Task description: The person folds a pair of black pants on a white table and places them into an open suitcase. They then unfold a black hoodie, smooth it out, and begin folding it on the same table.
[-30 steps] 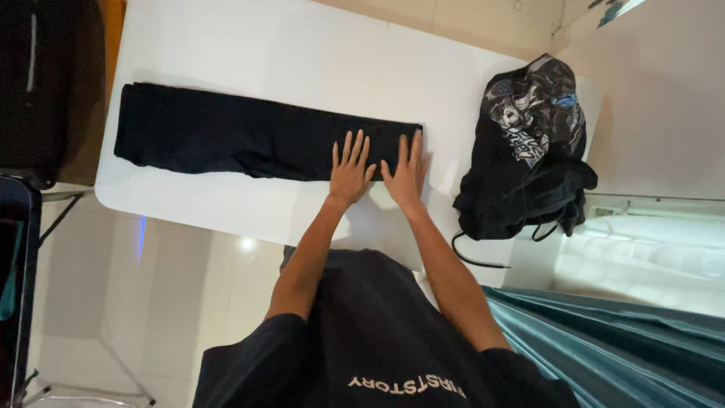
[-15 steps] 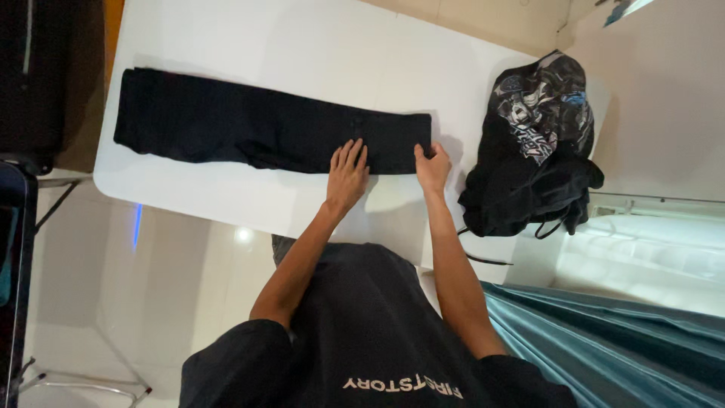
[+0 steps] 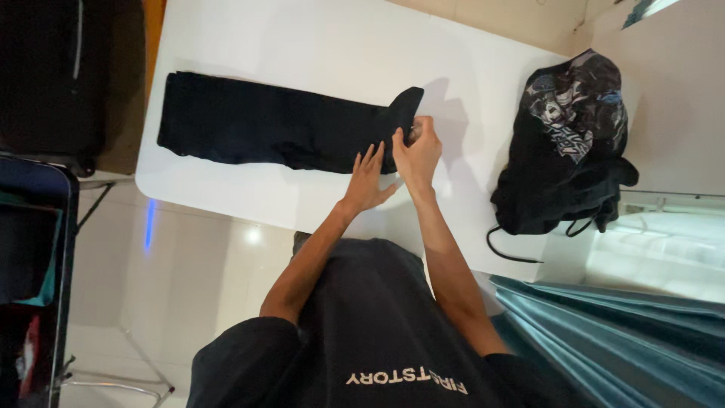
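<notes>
1. Head view: a white surface (image 3: 317, 45) stands on a pale glossy tiled floor (image 3: 189, 272). A dark suitcase (image 3: 53, 75) is beyond its left edge, and teal fabric (image 3: 627, 332) lies near its right corner.
2. A folded black garment (image 3: 264, 125) lies lengthwise along the middle of the surface.
3. The right hand (image 3: 417, 151) has its fingers closed on the garment's right end, lifted off the surface.
4. The left hand (image 3: 368, 180) lies flat on the garment just beside it, fingers spread and holding nothing.
5. A black patterned backpack (image 3: 570, 143) rests at the right edge; I cannot tell its contents.
</notes>
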